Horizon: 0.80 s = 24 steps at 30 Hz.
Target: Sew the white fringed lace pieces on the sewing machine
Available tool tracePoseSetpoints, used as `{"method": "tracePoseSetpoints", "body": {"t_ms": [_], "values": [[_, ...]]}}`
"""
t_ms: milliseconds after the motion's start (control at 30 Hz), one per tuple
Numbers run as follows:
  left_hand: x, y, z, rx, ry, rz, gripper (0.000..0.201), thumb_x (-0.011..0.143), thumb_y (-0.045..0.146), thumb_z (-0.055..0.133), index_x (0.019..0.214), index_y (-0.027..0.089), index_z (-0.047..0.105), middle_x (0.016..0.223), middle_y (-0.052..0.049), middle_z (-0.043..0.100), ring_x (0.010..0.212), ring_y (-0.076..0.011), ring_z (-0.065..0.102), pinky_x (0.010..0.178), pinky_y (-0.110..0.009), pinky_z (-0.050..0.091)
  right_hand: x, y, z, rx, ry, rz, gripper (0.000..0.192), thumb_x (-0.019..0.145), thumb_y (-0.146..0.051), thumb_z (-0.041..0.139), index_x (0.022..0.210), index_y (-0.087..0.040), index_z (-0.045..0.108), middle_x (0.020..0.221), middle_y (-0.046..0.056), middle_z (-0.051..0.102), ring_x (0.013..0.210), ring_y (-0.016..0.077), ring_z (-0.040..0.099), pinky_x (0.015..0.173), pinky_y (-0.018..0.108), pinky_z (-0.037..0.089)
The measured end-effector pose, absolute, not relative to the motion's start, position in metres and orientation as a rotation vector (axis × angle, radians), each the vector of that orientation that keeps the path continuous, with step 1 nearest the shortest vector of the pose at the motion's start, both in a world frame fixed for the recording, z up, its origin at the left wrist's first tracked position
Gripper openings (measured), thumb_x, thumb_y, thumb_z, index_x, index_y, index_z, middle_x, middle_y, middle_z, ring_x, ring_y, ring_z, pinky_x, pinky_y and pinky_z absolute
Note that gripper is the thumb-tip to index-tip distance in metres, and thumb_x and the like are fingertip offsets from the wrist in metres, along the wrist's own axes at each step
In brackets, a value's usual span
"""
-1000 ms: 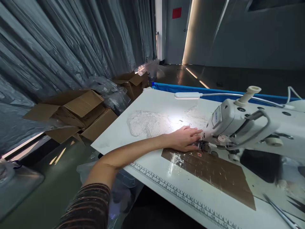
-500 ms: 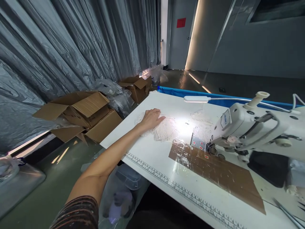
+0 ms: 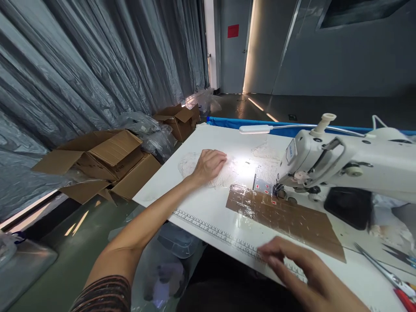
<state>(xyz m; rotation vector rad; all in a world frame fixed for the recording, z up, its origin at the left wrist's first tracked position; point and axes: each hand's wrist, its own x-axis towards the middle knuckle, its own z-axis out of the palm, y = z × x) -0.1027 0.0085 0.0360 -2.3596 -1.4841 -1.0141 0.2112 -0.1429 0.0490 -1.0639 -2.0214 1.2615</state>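
Flat and open, the left hand (image 3: 209,164) lies palm down on the lace (image 3: 198,167), a thin white net piece on the white table (image 3: 208,203). It holds nothing; it only presses. The lace spreads out under the palm toward 9 o'clock and 3 o'clock, so its long way runs left to right. The needle spot of the sewing machine (image 3: 341,162) sits at 3 o'clock from that hand, near but apart. A brown patch (image 3: 286,219) lies between them, a bit lower.

The right hand (image 3: 308,277) hovers at 5 o'clock, low over the ruler marks (image 3: 221,234) at the table edge, fingers loose and empty. The left hand is much nearer the lace.

The right hand is blurry. The lamp glare washes out the lace's right end, so its edge there is hard to see. Scissors (image 3: 383,273) are cut off at the corner.
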Motion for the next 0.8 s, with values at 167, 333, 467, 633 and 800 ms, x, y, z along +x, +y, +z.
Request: {"method": "tracePoseSetpoints", "body": {"t_ms": [167, 333, 467, 633, 800], "values": [[-0.043, -0.038, 0.02, -2.564, -0.554, -0.7, 0.018, 0.098, 0.017, 0.051, 0.093, 0.023, 0.068, 0.085, 0.0, 0.073, 0.065, -0.0116, 0.059, 0.065, -0.029, 0.044, 0.19, -0.102, 0.026, -1.128, -1.335, 1.835, 0.053, 0.088, -0.064, 0.059, 0.115, -0.019, 0.068, 0.111, 0.011, 0.069, 0.098, 0.0249, 0.066, 0.087, 0.038, 0.055], [0.005, -0.077, 0.013, -2.683, -0.052, -0.967, 0.019, 0.098, 0.032, 0.054, 0.098, 0.021, 0.069, 0.092, -0.002, 0.073, 0.07, -0.0116, 0.063, 0.061, -0.026, 0.049, 0.184, -0.095, 0.015, -1.113, -1.051, 1.915, 0.04, 0.075, -0.055, 0.078, 0.083, -0.018, 0.065, 0.072, 0.001, 0.063, 0.064, 0.0157, 0.056, 0.064, 0.028, 0.05], [0.009, -0.075, 0.034, -3.001, -0.489, -1.166, 0.043, 0.099, 0.048, 0.047, 0.119, 0.013, 0.061, 0.109, -0.012, 0.07, 0.095, -0.0205, 0.066, 0.082, -0.035, 0.054, 0.194, -0.104, 0.019, -1.091, -1.385, 1.863, 0.037, 0.08, -0.053, 0.073, 0.088, -0.017, 0.069, 0.078, 0.002, 0.065, 0.069, 0.0153, 0.056, 0.064, 0.026, 0.045], [0.0, -0.059, 0.052, -3.692, -0.74, -0.643, 0.035, 0.099, 0.04, 0.05, 0.119, 0.014, 0.063, 0.096, -0.008, 0.072, 0.086, -0.0187, 0.065, 0.08, -0.034, 0.05, 0.219, -0.107, 0.035, -0.902, -1.839, 2.034, 0.032, 0.095, -0.045, 0.059, 0.105, -0.017, 0.068, 0.085, 0.003, 0.067, 0.072, 0.0137, 0.054, 0.065, 0.025, 0.042], [-0.012, -0.044, 0.05, -3.879, -1.082, -0.424, 0.028, 0.093, 0.042, 0.061, 0.081, 0.017, 0.067, 0.078, -0.002, 0.063, 0.069, -0.0117, 0.056, 0.063, -0.024, 0.042, 0.25, -0.082, 0.041, -0.982, -1.958, 1.952, 0.037, 0.09, -0.045, 0.061, 0.113, -0.016, 0.067, 0.084, 0.003, 0.065, 0.068, 0.0136, 0.052, 0.06, 0.025, 0.042]]}}
